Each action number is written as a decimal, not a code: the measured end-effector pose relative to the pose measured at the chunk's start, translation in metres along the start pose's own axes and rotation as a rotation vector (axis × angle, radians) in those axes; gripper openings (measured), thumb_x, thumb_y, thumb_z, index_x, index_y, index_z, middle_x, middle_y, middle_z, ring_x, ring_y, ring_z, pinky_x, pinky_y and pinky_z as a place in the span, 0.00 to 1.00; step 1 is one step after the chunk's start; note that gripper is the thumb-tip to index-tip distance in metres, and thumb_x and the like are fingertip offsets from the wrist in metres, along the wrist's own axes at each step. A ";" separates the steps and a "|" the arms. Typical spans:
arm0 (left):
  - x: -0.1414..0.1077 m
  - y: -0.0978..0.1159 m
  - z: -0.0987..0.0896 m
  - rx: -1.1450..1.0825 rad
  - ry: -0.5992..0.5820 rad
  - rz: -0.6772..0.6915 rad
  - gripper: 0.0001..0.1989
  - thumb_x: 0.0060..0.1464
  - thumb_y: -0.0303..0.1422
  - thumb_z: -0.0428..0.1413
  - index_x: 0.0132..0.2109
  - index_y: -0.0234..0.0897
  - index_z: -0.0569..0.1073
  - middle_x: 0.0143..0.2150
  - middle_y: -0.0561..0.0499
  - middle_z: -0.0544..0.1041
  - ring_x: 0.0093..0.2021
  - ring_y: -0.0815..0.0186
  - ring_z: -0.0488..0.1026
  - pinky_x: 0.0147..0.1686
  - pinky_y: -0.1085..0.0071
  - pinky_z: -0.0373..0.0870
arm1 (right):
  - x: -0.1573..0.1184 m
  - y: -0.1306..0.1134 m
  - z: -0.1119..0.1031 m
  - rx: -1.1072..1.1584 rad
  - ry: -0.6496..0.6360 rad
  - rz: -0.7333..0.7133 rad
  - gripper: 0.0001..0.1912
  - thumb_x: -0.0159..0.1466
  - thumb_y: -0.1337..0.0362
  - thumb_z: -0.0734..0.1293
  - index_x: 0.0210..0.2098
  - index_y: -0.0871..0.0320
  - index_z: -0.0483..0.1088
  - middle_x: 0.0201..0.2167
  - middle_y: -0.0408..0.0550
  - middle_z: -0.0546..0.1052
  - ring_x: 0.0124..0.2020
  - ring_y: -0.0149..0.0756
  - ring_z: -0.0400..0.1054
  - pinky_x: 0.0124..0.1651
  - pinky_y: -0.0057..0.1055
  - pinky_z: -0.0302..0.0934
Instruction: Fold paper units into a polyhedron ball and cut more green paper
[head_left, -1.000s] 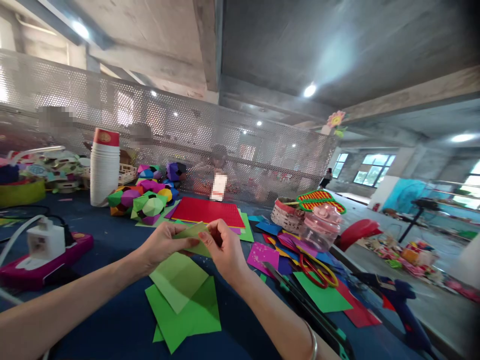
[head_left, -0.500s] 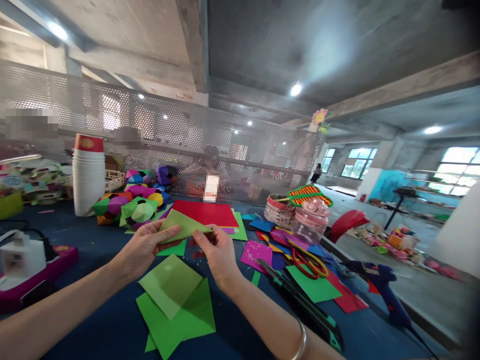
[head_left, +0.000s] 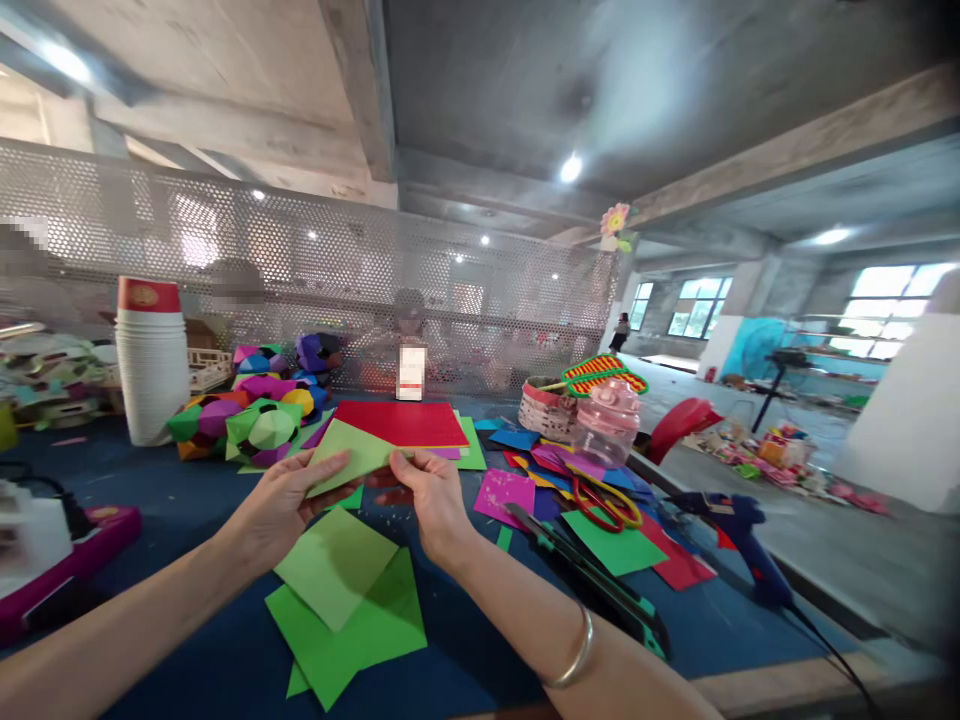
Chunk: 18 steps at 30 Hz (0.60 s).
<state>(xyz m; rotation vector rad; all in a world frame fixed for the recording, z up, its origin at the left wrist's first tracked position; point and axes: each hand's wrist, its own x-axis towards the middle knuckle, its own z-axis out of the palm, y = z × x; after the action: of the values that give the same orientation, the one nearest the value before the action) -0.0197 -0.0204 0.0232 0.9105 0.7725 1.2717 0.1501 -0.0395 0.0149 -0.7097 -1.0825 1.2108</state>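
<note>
A folded light green paper [head_left: 351,452] is held up above the blue table between both hands. My left hand [head_left: 289,495] pinches its left part, thumb on top. My right hand [head_left: 429,490] pinches its right corner between thumb and fingers. Below the hands lies a light green square sheet [head_left: 337,568], on top of brighter green sheets [head_left: 390,625]. Behind the held paper is a red stack of paper [head_left: 405,424]. Colourful folded paper balls [head_left: 262,432] stand to the left of it.
White paper cups [head_left: 152,370] are stacked at the left, near a purple power strip [head_left: 112,530]. To the right are a cutter [head_left: 592,580], scissors [head_left: 611,505], coloured sheets, a pink bottle [head_left: 607,425], a woven basket [head_left: 546,410] and a blue glue gun [head_left: 742,535]. A perforated screen stands behind.
The view has shifted, so most things appear slightly further left. The held paper is now tilted differently, with its right corner pinched close by my right hand. Both hands keep their hold.
</note>
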 end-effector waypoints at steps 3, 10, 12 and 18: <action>0.000 0.001 0.003 -0.006 0.008 0.010 0.06 0.49 0.24 0.69 0.36 0.34 0.83 0.36 0.48 0.86 0.33 0.63 0.83 0.36 0.73 0.83 | -0.001 0.002 0.001 0.036 -0.008 -0.003 0.21 0.49 0.45 0.77 0.27 0.57 0.76 0.27 0.47 0.80 0.32 0.43 0.77 0.27 0.31 0.67; 0.003 0.004 -0.001 0.023 0.071 0.040 0.05 0.49 0.21 0.68 0.32 0.33 0.81 0.35 0.48 0.85 0.30 0.64 0.82 0.34 0.74 0.83 | 0.006 -0.001 -0.005 0.032 0.060 0.052 0.27 0.55 0.36 0.69 0.26 0.55 0.73 0.28 0.52 0.79 0.35 0.48 0.76 0.30 0.37 0.68; 0.002 0.004 -0.003 0.074 0.032 0.050 0.07 0.47 0.23 0.70 0.34 0.32 0.82 0.36 0.47 0.85 0.32 0.63 0.83 0.35 0.72 0.83 | 0.009 -0.005 -0.010 -0.068 0.104 0.008 0.30 0.58 0.34 0.64 0.27 0.56 0.73 0.29 0.52 0.78 0.36 0.46 0.75 0.29 0.36 0.67; -0.010 -0.005 0.006 0.315 -0.197 0.135 0.16 0.37 0.37 0.75 0.33 0.33 0.84 0.29 0.48 0.83 0.28 0.62 0.79 0.31 0.70 0.79 | -0.004 -0.011 -0.011 -0.884 -0.001 -0.370 0.26 0.70 0.42 0.57 0.27 0.54 0.67 0.22 0.42 0.68 0.25 0.33 0.61 0.29 0.30 0.48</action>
<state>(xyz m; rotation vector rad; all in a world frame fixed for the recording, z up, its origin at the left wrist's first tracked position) -0.0137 -0.0311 0.0214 1.3415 0.7767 1.1727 0.1645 -0.0445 0.0199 -1.1008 -1.6766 0.3739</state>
